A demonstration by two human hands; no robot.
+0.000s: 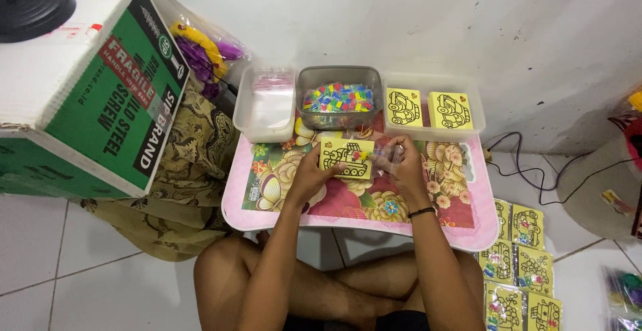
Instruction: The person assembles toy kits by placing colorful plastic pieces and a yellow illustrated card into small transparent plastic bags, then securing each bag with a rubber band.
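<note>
My left hand holds a small yellow card with a black line drawing of a vehicle, just above the flowered pink folding table. My right hand grips a small clear plastic bag at the card's right edge, with small coloured bits showing there. A grey tub of coloured pieces stands right behind the card.
A clear tub of plastic bags stands at the table's back left, a tub with two stacks of yellow cards at the back right. More packed yellow cards lie on the floor right. A green-and-white cardboard box sits left; cables run right.
</note>
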